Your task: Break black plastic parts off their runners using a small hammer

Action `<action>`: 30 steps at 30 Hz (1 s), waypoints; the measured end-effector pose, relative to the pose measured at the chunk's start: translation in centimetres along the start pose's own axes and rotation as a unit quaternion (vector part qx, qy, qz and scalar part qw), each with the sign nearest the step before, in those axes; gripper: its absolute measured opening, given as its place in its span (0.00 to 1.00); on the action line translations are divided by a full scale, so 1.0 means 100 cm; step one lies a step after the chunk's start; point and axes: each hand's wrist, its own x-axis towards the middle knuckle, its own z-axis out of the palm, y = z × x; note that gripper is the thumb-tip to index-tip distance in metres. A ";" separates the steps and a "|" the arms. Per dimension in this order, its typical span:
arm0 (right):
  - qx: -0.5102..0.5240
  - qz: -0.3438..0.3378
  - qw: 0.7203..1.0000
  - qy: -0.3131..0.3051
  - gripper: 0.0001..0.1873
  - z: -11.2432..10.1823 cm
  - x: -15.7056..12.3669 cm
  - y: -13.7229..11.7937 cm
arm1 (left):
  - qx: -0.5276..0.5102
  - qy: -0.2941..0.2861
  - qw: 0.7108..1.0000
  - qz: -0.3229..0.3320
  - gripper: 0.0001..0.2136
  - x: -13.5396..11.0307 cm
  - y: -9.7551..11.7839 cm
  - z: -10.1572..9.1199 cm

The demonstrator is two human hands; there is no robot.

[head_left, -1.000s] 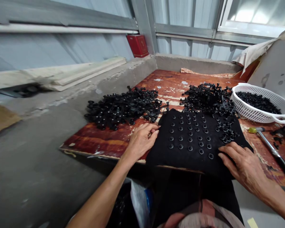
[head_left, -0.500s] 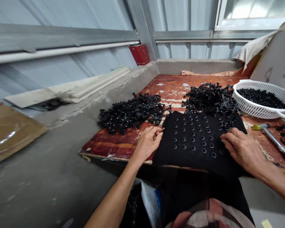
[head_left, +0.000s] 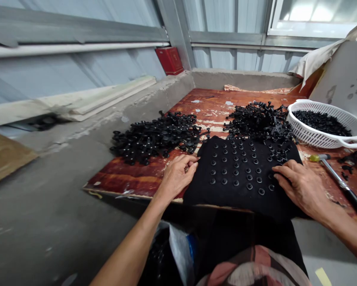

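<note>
Several small black round pieces [head_left: 236,172] stand in rows on a black cloth [head_left: 220,197] at the table's front edge. My right hand [head_left: 300,186] rests over the cloth's right side, its thumb and fingertips closed around one small black round piece [head_left: 271,176]. Just in front of that one sits another round piece [head_left: 271,187]. My left hand [head_left: 180,172] lies beside the cloth's left edge with fingers curled and pinched together; whatever is between them is too small to make out. Loose small black parts [head_left: 281,154] cluster beyond my right fingertips.
Heaps of black parts lie at the left [head_left: 157,137] and behind the cloth [head_left: 257,119]. A white basket [head_left: 303,133] of small black pieces stands at the right. Near my right forearm is a tool with a yellow end and black handle [head_left: 342,184]. The red-brown tabletop [head_left: 130,174] ends close by.
A round piece now shows at my right fingertips, behind the front one in the right-hand column. My left hand stays beside the cloth. The whole view has shifted slightly.
</note>
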 end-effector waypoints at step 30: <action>-0.102 0.013 0.992 -0.076 0.12 -0.002 0.009 0.002 | -0.002 -0.004 1.000 -0.016 0.10 0.000 0.004 -0.001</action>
